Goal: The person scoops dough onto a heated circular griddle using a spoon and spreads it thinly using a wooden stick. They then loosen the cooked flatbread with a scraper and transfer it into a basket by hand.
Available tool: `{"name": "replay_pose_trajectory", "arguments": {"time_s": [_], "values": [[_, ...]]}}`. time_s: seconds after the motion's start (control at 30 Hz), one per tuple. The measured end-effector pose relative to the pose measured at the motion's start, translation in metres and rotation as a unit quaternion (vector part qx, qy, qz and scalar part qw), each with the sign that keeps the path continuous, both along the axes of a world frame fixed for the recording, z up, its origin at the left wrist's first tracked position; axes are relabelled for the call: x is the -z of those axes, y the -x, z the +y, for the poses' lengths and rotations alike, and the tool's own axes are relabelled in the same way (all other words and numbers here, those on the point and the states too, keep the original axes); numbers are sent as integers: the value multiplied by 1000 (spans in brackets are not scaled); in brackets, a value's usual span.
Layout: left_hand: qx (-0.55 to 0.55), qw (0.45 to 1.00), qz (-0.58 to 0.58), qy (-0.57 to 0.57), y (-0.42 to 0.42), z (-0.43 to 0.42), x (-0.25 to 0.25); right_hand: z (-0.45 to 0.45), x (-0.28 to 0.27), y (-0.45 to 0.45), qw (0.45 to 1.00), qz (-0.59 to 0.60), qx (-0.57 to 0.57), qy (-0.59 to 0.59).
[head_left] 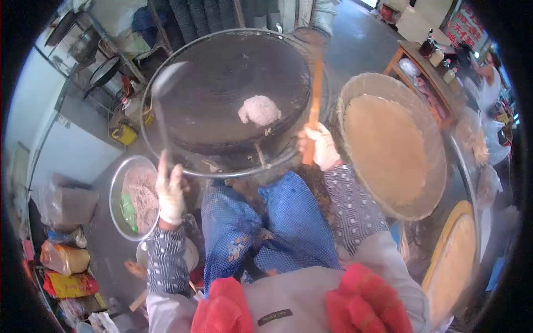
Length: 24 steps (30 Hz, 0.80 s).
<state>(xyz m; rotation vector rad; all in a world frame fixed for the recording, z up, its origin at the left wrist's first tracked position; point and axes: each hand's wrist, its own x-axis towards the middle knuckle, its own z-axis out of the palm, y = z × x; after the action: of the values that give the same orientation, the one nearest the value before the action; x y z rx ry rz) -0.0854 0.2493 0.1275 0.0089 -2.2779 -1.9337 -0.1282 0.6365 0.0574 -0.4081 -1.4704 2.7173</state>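
Red cloth [225,305] lay nearest the camera at the bottom edge of the frame, over a grey top [294,294], with blue-covered knees [300,216] above it. The right hand [322,146], right of centre, had its fingers closed around a wooden stick [315,105], whose upper end was blurred. The left hand [170,188], left of centre, was raised beside a blurred pale blade [166,80]; whether its fingers gripped that blade, I cannot tell.

The lump [260,110] sat in the upper middle of the frame, on the dark griddle [222,72], touched by neither hand. It was in one rounded piece with dark surface showing around it, so spreading or shaping it, if that was due, seemed yet to be done.

At the left, a metal bowl [112,188] held plenty of similar dough [141,191] and something green [129,211], so much seemed left to use. At the right, a wide basin [437,139] held a flat tan layer [383,150], possibly finished output; its depth could not be told.
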Motion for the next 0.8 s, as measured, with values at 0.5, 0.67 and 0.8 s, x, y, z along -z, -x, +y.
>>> {"name": "replay_pose_trajectory", "arguments": {"time_s": [0.5,0.67,0.8], "values": [[-26,832,-230,504,-81,-86,183,-60,-23,-38,631,4,-111,-768],[-30,783,-250,569,-82,-143,172,-68,-16,-40,563,24,-174,-808],[-32,718,-251,648,-84,-180,145,-72,-21,-30,654,-22,-131,-745]]}}
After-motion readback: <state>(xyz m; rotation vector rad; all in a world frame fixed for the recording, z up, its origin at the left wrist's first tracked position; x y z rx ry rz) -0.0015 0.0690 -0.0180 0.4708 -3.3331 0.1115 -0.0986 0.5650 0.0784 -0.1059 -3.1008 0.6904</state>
